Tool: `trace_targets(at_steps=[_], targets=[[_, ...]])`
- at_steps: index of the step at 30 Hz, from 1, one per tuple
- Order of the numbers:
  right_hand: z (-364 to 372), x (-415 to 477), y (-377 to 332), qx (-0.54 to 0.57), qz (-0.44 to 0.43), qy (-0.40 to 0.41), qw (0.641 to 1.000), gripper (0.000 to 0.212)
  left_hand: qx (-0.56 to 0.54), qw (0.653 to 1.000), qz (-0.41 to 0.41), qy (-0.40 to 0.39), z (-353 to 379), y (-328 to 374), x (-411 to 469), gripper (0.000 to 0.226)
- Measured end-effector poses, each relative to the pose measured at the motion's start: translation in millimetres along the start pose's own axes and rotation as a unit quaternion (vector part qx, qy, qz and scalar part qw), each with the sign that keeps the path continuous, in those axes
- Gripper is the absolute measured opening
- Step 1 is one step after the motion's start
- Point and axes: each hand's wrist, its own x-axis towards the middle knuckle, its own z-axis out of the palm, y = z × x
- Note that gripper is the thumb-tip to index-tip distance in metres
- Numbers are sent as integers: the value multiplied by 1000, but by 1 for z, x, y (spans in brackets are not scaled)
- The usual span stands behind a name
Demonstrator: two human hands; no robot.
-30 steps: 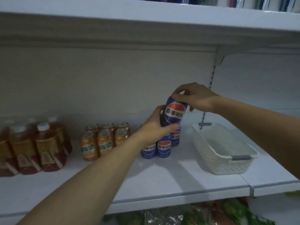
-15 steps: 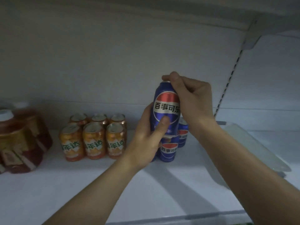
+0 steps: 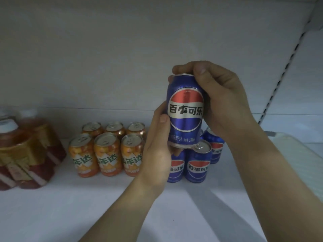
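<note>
A blue Pepsi can [image 3: 185, 110] stands upright in the air, held in both hands. Its base is just above a cluster of the same Pepsi cans [image 3: 198, 165] standing on the shelf; whether it touches them I cannot tell. The left hand [image 3: 157, 151] wraps the can's lower left side, thumb across the front. The right hand [image 3: 222, 102] curls over the top rim and down the right side. The white shelf [image 3: 104, 206] runs back to a pale back panel [image 3: 104, 58], with a slotted upright [image 3: 279, 75] at the right. Left of the blue cans stand six orange soda cans [image 3: 107, 154] in two rows, and farther left amber tea bottles [image 3: 26, 154]. At the right edge lies a white basket [image 3: 300, 154], blurred.
</note>
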Motion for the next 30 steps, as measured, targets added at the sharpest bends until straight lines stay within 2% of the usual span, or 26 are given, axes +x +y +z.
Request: trace_targets(at_steps=[10, 15, 19, 23, 27, 30], targets=[[17, -4, 18, 8, 19, 8, 1000, 24, -46, 998, -15, 29, -15, -8, -5, 54], [12, -4, 22, -5, 30, -33, 999, 27, -46, 996, -17, 80, -11, -15, -5, 55], [8, -4, 23, 13, 42, -46, 998, 27, -67, 993, -27, 88, -5, -19, -7, 53], [4, -5, 23, 5, 56, -32, 998, 26, -104, 989, -76, 65, -3, -19, -11, 64], [4, -6, 20, 13, 67, -32, 997, 26, -271, 945, -180, -21, -3, -11, -17, 62], [5, -8, 16, -7, 70, -35, 997, 25, -295, 931, -209, -54, -4, -12, -19, 60]])
